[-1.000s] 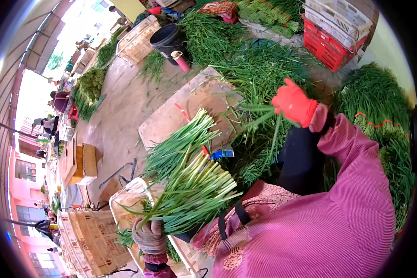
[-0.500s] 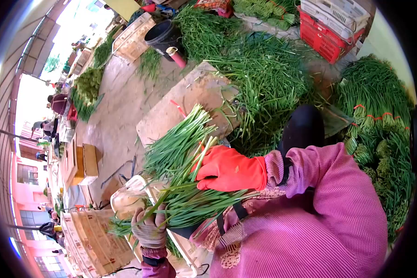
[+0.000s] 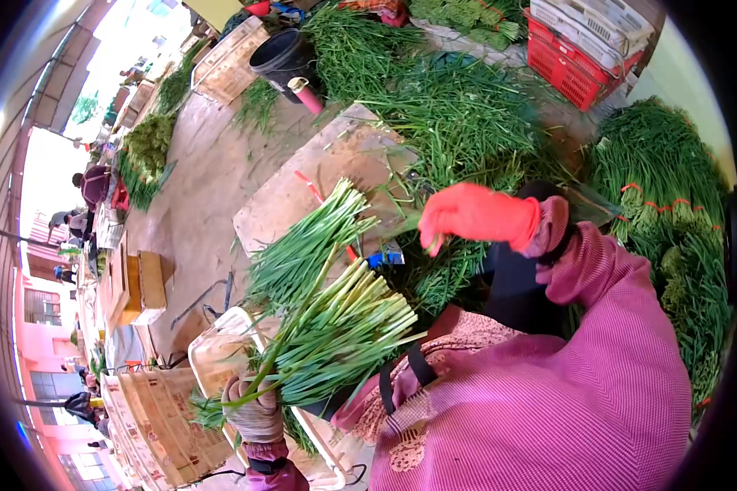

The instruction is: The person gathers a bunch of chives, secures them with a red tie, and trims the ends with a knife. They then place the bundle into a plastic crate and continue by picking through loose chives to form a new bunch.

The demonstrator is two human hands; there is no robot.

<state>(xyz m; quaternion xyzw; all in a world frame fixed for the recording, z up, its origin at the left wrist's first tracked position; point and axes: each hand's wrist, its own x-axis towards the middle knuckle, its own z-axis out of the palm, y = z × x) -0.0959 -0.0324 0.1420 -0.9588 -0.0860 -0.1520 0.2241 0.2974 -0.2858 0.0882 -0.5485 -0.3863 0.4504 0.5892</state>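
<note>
My left hand, in a pale striped glove, is closed around the leafy end of a bunch of garlic chives. The pale cut ends fan out to the right above my lap. A second bunch of chives lies just beyond it on a worn board. My right hand, in a red-orange glove, is raised to the right of both bunches. Its fingers are curled together, with a small greenish bit at the tips that I cannot make out. A blue object and a red strip are near the board.
Loose greens are heaped beyond the board. Tied bundles stand at the right. A black bucket, a pink bottle and a red crate are further back. A white-framed stool stands beside my left hand.
My right hand has left the chives and moved up and to the right. The bunch in my left hand now lies uncovered, and the blue object has come into view.
</note>
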